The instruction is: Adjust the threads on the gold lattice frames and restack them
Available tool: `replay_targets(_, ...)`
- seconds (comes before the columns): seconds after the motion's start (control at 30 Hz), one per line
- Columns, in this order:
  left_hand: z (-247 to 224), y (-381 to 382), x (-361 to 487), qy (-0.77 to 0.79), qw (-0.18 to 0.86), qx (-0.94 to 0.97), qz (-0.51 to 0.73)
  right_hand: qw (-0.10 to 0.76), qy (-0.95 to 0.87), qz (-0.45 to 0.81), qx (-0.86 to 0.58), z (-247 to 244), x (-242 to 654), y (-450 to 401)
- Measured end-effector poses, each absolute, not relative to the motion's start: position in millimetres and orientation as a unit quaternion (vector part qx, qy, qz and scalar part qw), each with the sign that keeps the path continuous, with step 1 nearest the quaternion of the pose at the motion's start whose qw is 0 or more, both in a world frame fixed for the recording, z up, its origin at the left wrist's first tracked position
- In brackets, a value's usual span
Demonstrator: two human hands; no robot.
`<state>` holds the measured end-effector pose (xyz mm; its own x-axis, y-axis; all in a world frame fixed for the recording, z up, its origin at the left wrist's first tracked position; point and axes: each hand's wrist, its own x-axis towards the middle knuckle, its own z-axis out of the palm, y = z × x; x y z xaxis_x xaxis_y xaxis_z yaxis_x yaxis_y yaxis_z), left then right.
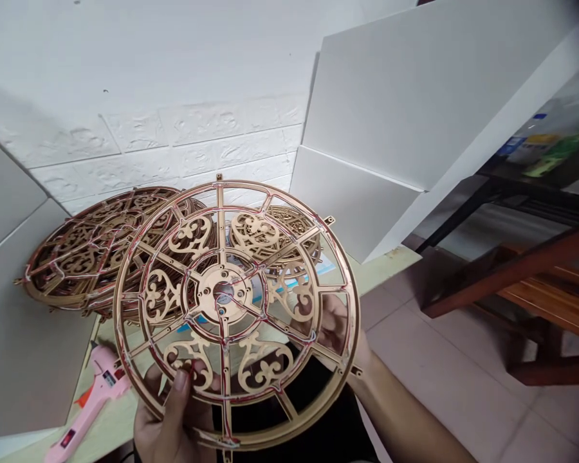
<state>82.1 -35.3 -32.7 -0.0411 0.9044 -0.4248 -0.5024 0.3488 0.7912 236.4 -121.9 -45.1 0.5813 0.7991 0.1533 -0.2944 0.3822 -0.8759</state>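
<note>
Both hands hold up a round laser-cut wooden wheel (222, 292) with scrolled fretwork, a central hub and thin red wires along its spokes. My left hand (174, 415) grips its lower rim, with the thumb over a scroll. My right hand (335, 325) lies behind the wheel's right side and shows through the openings, with the forearm running to the lower right. Behind the wheel, similar wooden wheels (96, 251) lie stacked at the left. Another fretwork piece (294, 225) sits further back. A pink hot glue gun (96, 402) lies on the table near my left hand.
The pale table (381, 273) ends at a front corner above a tiled floor (463, 386). White boards (415, 109) lean against a textured white wall (174, 128). A grey board (24, 321) stands at the left. A wooden bench (525, 283) and a shelf with bottles (540, 148) are at the right.
</note>
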Motion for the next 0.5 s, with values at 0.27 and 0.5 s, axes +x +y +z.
replay_targets(0.27,-35,-31,78,0.509,0.657,0.165,0.530,0.805,-0.277,0.335,-0.404,-54,245,-125)
replay_targets(0.5,-36,-33,79,0.475,0.646,0.203,0.562,0.841,-0.230,0.085,-0.482,-62,246,-144)
